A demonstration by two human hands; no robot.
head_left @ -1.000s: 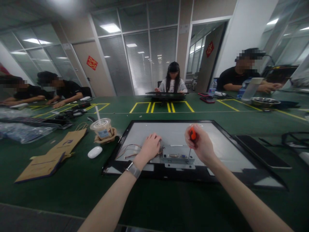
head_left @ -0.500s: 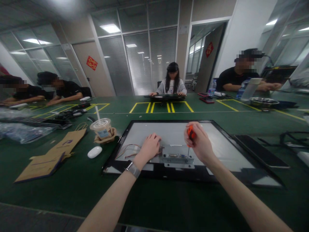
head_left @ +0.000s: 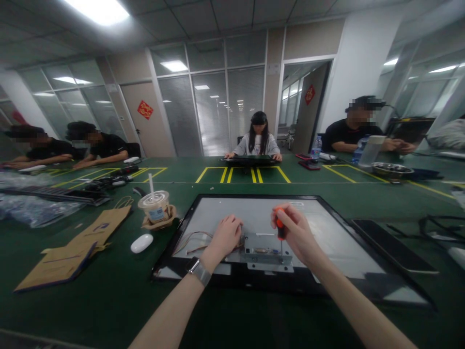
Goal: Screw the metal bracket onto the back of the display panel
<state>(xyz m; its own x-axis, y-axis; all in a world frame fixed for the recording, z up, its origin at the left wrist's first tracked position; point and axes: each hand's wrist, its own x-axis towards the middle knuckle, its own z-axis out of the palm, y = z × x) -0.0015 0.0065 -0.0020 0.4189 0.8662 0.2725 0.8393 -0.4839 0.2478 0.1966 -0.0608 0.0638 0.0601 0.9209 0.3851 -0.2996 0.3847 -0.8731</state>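
Note:
A flat display panel (head_left: 225, 206) with a black frame lies on the table, its pale back facing up. Near its front edge is a metal bracket (head_left: 267, 242) bearing connector ports. My right hand (head_left: 300, 235) is closed around the orange and black handle of a screwdriver (head_left: 280, 230). The shaft points down, its tip at the right end of the bracket. My left hand (head_left: 227, 235), with a watch on the wrist, rests at the bracket's left end, fingers bent and slightly apart; its thumb is mostly hidden. Thin wires (head_left: 196, 240) run beside it.
Left of the panel are a lidded drink cup (head_left: 156, 206), a white mouse (head_left: 141, 243) and a paper bag (head_left: 72, 252). A black slab-like object (head_left: 392, 242) lies to the right. Across the table (head_left: 181, 173) sits a person holding a dark panel; other people sit at both sides.
The view has tilted up, so everything sits lower in the picture. My right hand has shifted its grip on the screwdriver, and more of the handle shows. My left hand stays by the bracket.

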